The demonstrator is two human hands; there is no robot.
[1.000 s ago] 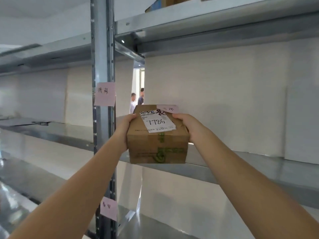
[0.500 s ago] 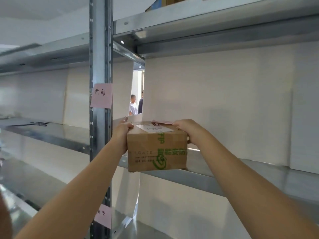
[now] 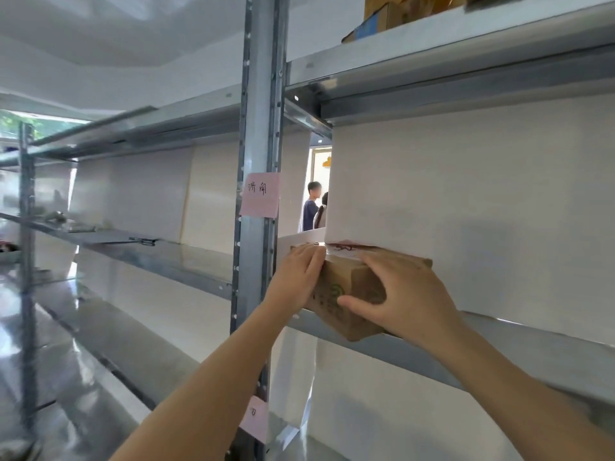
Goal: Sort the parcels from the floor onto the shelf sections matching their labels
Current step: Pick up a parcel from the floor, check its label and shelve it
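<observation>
Box (image 3: 336, 294) on shelf (image 3: 499, 354) edge, 3 o'clock of post (image 3: 259, 128), front corner overhanging. Left hand (image 3: 296, 277) pressed flat on its 9 o'clock end; right hand (image 3: 402, 294) grasping front and top. Pink note (image 3: 259, 194) on post, 11 o'clock; cartons (image 3: 382, 15) overhead, 12 o'clock.

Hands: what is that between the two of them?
A box on the shelf edge; the left hand presses its left side, the right hand grips its front corner. Head view.
</observation>
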